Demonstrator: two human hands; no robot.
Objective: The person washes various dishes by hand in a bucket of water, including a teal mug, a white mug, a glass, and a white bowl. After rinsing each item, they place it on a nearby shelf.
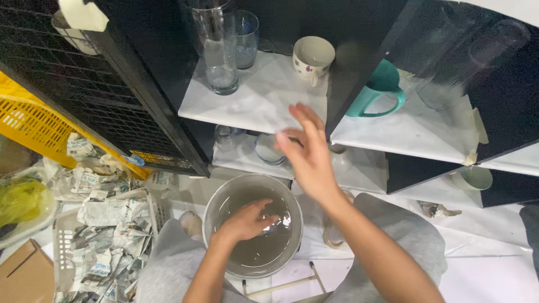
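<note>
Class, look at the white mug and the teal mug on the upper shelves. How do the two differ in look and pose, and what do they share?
The white mug is pale with small dark motifs; the teal mug is one plain colour. The white mug sits in the middle compartment, the teal mug in the one to its right. The white mug's handle is mostly hidden below its rim; the teal mug's large handle loop shows fully. Both stand on white shelf liner, untouched.

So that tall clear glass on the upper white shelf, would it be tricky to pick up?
Probably somewhat. The tall glass is narrow for its height, so a sideways nudge could tip it. It looks like clear glass, so likely fragile and smooth, perhaps slippery to grip. Another glass stands close beside it on the white shelf, so a clumsy reach might knock the two together.
</note>
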